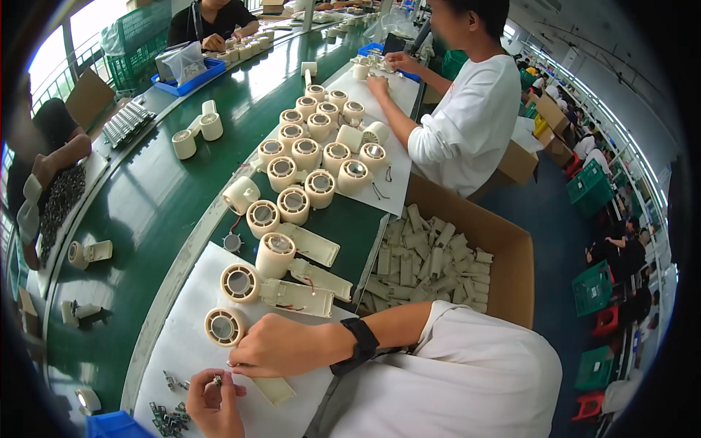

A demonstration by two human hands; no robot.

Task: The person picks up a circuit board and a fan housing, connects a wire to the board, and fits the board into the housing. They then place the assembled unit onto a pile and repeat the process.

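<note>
My left hand (210, 409) pinches a small metallic part (217, 379) between thumb and fingers, too small to name surely. Just beyond it, my right hand (286, 344), a black band on its wrist, curls over a cream fan housing. The housing's round head (224, 326) shows past the knuckles and its open handle shell (274, 390) below the hand. What the right fingertips pinch is partly hidden. Beside my left hand lie small green circuit boards (169, 420) and a few metal parts (174, 381). White sheeting (197, 292) lies under all this.
More housings (294, 204) crowd the bench ahead, some with wires. A cardboard box (511, 255) of cream handle pieces (420, 255) stands at the right. Left runs a green conveyor (146, 233). A blue bin (117, 425) sits at lower left. A co-worker in white (467, 109) works ahead.
</note>
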